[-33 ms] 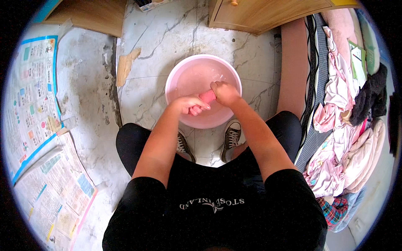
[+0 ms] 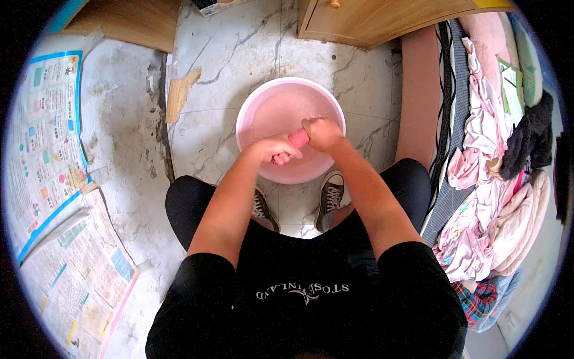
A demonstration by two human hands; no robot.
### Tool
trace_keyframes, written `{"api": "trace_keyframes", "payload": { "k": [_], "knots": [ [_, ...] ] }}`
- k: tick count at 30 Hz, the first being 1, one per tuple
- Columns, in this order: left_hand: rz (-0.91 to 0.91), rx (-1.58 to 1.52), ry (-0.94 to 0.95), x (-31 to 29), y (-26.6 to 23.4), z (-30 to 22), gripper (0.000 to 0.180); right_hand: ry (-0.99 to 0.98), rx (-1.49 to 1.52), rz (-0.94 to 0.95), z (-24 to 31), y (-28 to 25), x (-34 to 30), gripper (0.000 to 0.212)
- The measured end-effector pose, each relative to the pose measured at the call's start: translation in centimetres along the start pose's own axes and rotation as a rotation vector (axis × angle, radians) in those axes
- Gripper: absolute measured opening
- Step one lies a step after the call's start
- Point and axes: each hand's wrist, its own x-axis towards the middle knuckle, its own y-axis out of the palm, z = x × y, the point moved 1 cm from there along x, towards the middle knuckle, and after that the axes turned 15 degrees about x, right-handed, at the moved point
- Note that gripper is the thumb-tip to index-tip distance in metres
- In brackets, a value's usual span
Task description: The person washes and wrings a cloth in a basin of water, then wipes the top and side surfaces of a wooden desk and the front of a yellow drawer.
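Observation:
A pink basin point(image 2: 240, 122) with water in it stands on the floor between my feet. Over it, a pink cloth point(image 2: 298, 138) is bunched into a tight roll between my two hands. My left hand point(image 2: 275, 149) is closed round the roll's lower left end, and some pink shows by its fingers. Gripping the upper right end is my right hand point(image 2: 323, 134), near the basin's right rim. The cloth's ends are hidden inside my hands.
My dark sneakers point(image 2: 332, 197) flank the basin's near side. Along the right runs a bed edge point(image 2: 417, 102) with rumpled pink clothes point(image 2: 478, 125) and a black garment point(image 2: 529, 140). Wooden cabinets point(image 2: 359, 24) stand ahead. Printed sheets point(image 2: 48, 131) lie at the left.
Both hands and the cloth have shifted very slightly to the right. The glints on the water have changed. The basin stays in place.

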Motion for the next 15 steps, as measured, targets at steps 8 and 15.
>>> {"api": "trace_keyframes", "payload": {
  "k": [8, 15],
  "knots": [
    [-0.748, 1.072, 0.174, 1.4, 2.4, 0.3, 0.032, 0.169, 0.262, 0.209, 0.2, 2.5, 0.0, 0.020],
    [-1.019, 1.049, 0.160, 2.0, 1.9, 0.7, 0.028, 0.185, 0.291, 0.041, 0.0, 3.1, 0.3, 0.029]
  ]
}}
